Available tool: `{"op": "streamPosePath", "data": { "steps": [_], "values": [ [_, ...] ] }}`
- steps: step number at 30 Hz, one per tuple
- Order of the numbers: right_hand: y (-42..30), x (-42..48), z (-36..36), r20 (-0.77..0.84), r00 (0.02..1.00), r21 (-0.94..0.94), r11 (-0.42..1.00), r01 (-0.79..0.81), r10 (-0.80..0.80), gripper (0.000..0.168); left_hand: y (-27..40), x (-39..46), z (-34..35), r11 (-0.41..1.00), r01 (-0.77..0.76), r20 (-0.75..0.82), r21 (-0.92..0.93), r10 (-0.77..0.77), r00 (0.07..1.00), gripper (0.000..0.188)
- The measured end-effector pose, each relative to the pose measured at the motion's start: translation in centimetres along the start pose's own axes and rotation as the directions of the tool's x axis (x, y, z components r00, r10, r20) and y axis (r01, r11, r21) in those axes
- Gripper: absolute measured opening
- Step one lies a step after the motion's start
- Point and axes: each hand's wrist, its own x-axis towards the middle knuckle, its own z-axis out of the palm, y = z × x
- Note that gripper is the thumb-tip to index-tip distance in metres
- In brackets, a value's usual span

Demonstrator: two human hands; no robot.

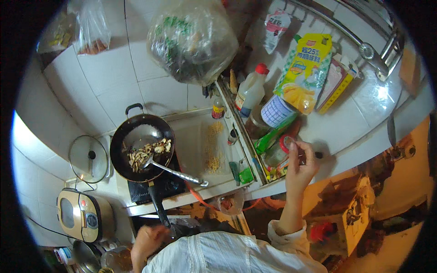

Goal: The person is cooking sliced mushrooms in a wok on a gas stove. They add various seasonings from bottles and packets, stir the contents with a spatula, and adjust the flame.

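Observation:
My right hand (302,163) is raised at the seasoning shelf, its thumb and finger at a small round red-rimmed lid or jar top (287,143); whether it grips this cannot be told. My left hand (150,239) is blurred, low beside the black wok handle (158,204); its fingers are curled and I cannot tell whether they touch it. The black wok (117,163) sits on an induction cooker (136,194). Sliced food, perhaps mushrooms (140,157), lies in it, with a metal spatula (177,175) resting over the rim.
A glass lid (76,163) leans at the left wall above a rice cooker (99,218). Right of the wok are a small sauce bottle (217,107) and scattered yellowish bits (214,163). A white bottle (251,92), a yellow seasoning bag (304,71) and a bulging plastic bag (194,44) stand farther back.

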Motion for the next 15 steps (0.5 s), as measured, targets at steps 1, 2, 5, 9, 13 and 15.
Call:
{"op": "streamPosePath", "data": {
  "steps": [1,2,5,9,13,15],
  "values": [
    [0.1,0.2,0.0,0.007,0.999,-0.007,0.999,0.053,-0.053,0.009,4.5,2.2,-1.8,0.989,0.019,-0.144,-0.146,-0.040,0.989,0.008],
    [0.4,0.2,0.2,0.015,0.995,-0.008,0.995,0.097,-0.097,0.008,8.1,4.7,-2.9,0.988,-0.066,-0.252,-0.143,0.028,0.967,0.006],
    [1.0,-0.3,1.2,0.025,0.991,0.027,0.991,0.129,-0.130,0.009,16.8,11.9,-4.0,0.947,-0.321,-0.380,0.012,0.301,0.875,0.008],
    [2.1,0.1,1.3,0.042,0.923,-0.048,0.922,0.385,-0.384,0.018,26.7,19.8,-2.0,0.780,-0.609,-0.402,0.143,0.608,0.684,0.021],
    [2.7,-0.6,1.0,0.074,0.933,-0.049,0.933,0.357,-0.353,0.020,30.1,24.6,0.3,0.700,-0.637,-0.389,0.324,0.712,0.584,0.021],
    [3.2,-0.7,0.9,0.097,0.933,-0.097,0.930,0.354,-0.345,0.019,29.9,25.7,0.9,0.691,-0.617,-0.371,0.376,0.722,0.583,0.020]
  ]
}}
